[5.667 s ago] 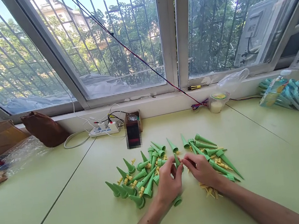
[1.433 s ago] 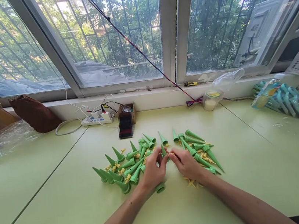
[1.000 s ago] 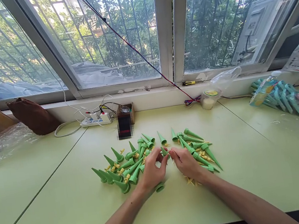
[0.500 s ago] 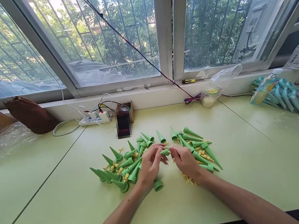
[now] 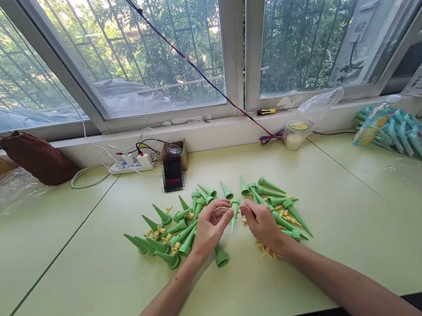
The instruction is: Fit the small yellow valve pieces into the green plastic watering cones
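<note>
A: ok, head view, what's the left hand (image 5: pixel 209 226) doing?

B: It's half curled, with thumb and fingertips closed on a green spike (image 5: pixel 234 214). The spike sits right between the two hands, ribbed end up, pointy end down and leaning a bit.

A: And the right hand (image 5: pixel 261 221)?

B: Curled up pretty tight, thumb against the bent fingers, just beside the ribbed end. Honestly can't tell if there's something small in that pinch, the fingers cover it.

A: What's around them on the table (image 5: pixel 76 292)?

B: Loads more green. There's a bunch of green cones (image 5: pixel 169 260) over by the left hand, some standing tip up, some on their sides, with yellow fittings (image 5: pixel 175 248) mixed in. Another pile of spikes (image 5: pixel 297 216) lies out past the right hand. A loose green piece (image 5: pixel 221 257) is near the left wrist, and some thin yellow bits (image 5: pixel 265 251) lie by the right wrist.

A: Further back?

B: White power strip (image 5: pixel 132 165) with plugs in it, small cardboard box (image 5: pixel 183 156) next to that, a lidded jar (image 5: pixel 294 138) off to the right, and a yellow and black tool (image 5: pixel 266 112) on the windowsill (image 5: pixel 223 132).
</note>
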### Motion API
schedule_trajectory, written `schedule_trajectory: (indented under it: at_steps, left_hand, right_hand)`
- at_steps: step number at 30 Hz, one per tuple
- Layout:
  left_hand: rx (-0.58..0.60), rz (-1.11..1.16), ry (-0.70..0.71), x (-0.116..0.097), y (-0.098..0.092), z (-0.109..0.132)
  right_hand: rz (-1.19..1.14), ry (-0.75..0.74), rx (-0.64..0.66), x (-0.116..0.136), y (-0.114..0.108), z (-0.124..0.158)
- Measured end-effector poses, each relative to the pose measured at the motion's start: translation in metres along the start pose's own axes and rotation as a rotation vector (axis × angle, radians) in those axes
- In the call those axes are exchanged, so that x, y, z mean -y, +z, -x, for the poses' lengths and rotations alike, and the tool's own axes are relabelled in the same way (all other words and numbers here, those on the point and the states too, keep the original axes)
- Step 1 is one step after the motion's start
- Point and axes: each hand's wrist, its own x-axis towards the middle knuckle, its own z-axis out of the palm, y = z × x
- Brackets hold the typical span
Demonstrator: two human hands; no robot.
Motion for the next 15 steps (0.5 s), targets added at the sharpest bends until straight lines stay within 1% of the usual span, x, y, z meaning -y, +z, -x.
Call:
schedule_trajectory:
  at_steps: [6,9,12,15]
  left_hand:
    - [0.055,-0.012,0.029,0.0055,-0.0015,0.0025]
    - [0.062,-0.044,0.036,0.0089,-0.0019,0.0031]
    - [0.065,-0.117,0.051,0.0088,-0.0013,0.0026]
    - [0.071,-0.244,0.075,0.0062,-0.0001,0.0019]
  right_hand:
    - [-0.009,0.017,-0.08,-0.0009,0.0002,0.0003]
    - [-0.01,0.02,-0.104,-0.0006,-0.0002,-0.0004]
    - [-0.017,0.022,-0.109,0.001,-0.0008,-0.0008]
    - [-0.032,0.014,-0.102,0.0033,-0.0007,-0.0001]
